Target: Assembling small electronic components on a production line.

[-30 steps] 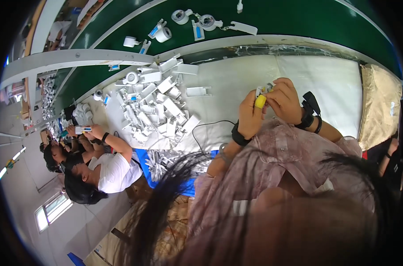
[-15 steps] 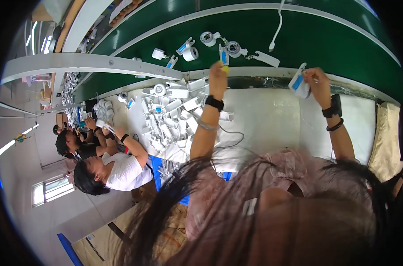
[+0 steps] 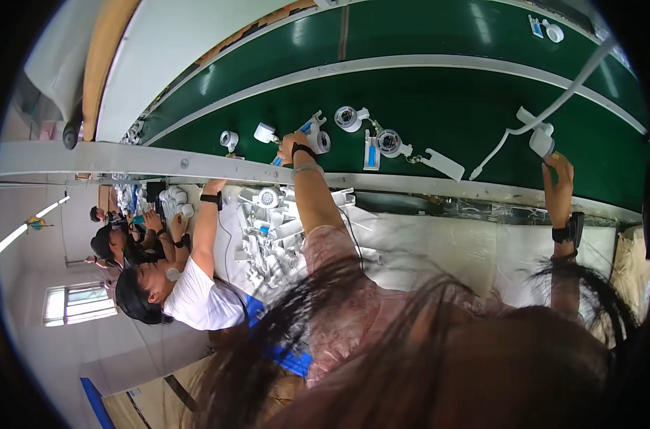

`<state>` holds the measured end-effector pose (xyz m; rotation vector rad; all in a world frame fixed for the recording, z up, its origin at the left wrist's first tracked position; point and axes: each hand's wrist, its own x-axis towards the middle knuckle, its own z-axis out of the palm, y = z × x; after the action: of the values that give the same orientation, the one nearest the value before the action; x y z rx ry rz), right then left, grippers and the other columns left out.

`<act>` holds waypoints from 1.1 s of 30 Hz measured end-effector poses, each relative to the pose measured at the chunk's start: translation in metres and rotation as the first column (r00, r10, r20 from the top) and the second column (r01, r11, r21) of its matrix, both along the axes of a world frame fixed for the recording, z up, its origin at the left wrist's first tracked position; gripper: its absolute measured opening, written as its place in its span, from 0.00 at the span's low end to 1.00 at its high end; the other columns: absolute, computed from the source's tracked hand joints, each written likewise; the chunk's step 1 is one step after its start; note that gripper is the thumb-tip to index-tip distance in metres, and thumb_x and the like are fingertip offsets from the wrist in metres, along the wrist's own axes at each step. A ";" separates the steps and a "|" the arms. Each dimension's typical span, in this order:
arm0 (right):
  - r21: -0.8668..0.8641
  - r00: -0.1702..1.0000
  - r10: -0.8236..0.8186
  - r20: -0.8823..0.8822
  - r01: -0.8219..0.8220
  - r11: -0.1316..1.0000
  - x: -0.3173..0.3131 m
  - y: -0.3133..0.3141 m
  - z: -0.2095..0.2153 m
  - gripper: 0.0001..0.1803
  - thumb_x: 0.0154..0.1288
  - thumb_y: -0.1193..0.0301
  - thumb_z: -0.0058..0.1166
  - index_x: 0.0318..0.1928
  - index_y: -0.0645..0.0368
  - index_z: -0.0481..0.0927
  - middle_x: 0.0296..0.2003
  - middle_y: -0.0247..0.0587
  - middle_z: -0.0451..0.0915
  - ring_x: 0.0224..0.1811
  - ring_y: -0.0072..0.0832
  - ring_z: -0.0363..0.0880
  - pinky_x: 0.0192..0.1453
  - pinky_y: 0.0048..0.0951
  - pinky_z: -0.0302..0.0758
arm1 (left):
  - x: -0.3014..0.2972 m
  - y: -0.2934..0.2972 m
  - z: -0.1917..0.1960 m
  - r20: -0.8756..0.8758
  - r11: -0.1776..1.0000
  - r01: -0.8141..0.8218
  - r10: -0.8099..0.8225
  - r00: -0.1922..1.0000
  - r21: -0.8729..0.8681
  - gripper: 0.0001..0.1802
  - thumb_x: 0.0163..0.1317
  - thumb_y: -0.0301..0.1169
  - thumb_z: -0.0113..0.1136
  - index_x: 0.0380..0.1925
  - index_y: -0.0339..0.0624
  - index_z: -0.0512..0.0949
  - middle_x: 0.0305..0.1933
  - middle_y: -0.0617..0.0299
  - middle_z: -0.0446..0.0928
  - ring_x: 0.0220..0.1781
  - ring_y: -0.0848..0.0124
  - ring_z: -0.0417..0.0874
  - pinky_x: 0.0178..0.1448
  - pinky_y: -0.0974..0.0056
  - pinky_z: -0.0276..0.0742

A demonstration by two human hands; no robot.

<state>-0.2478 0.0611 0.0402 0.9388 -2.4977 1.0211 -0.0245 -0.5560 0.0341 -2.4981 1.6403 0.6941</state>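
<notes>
Left hand (image 3: 291, 145) is stretched over the belt's near edge, fingers closed on a small white-and-blue part (image 3: 312, 136), set down among the white round fittings (image 3: 350, 116) queued on the green conveyor belt (image 3: 425, 93). Near the belt's right end, right hand (image 3: 557, 170) pinches a white hanging tool (image 3: 541, 138), presumably kept within reach on its hose.

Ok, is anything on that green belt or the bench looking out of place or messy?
Nothing looks damaged or spilled. The white parts on the green belt lie at mixed angles, not lined up, and the white parts on the bench sit in a loose heap. The left hand reaches a belt part; the right hand holds a white fitting.
</notes>
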 end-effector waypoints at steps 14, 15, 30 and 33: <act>-0.136 0.872 0.312 0.377 -0.281 0.950 0.102 -0.005 0.024 0.10 0.58 0.84 0.56 0.41 0.62 0.79 0.42 0.48 0.78 0.46 0.43 0.76 0.51 0.35 0.73 | 0.029 0.109 0.049 -0.767 0.693 -0.412 -0.641 0.022 -0.591 0.09 0.65 0.28 0.56 0.41 0.34 0.78 0.39 0.59 0.80 0.36 0.73 0.79 0.42 0.72 0.76; -0.141 0.877 0.311 0.367 -0.278 0.950 0.110 -0.010 0.033 0.10 0.58 0.84 0.56 0.41 0.62 0.79 0.42 0.48 0.78 0.46 0.43 0.76 0.51 0.35 0.73 | 0.035 0.143 0.067 -0.767 0.741 -0.303 -0.640 -0.051 -0.599 0.09 0.66 0.29 0.56 0.41 0.35 0.78 0.39 0.60 0.80 0.36 0.76 0.79 0.41 0.74 0.74; -0.583 0.032 0.671 0.741 -0.464 0.666 0.189 -0.015 0.085 0.21 0.62 0.81 0.50 0.57 0.63 0.70 0.33 0.35 0.79 0.36 0.24 0.82 0.45 0.26 0.77 | 0.106 0.420 0.108 -0.933 0.412 0.911 0.339 -0.120 0.033 0.14 0.69 0.34 0.53 0.52 0.44 0.72 0.45 0.67 0.76 0.42 0.82 0.74 0.41 0.77 0.68; -0.600 0.050 0.668 0.743 -0.393 0.697 0.202 0.003 0.080 0.18 0.65 0.81 0.49 0.56 0.64 0.70 0.28 0.31 0.77 0.30 0.19 0.81 0.39 0.21 0.78 | 0.118 0.440 0.094 -0.982 0.375 0.912 0.014 -0.188 -0.169 0.29 0.61 0.27 0.61 0.61 0.45 0.63 0.45 0.63 0.74 0.46 0.76 0.75 0.47 0.71 0.71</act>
<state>-0.0459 0.0640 0.1203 1.5902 -2.5865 2.8655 0.0931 -0.1157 0.1276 -0.1226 1.7188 2.4657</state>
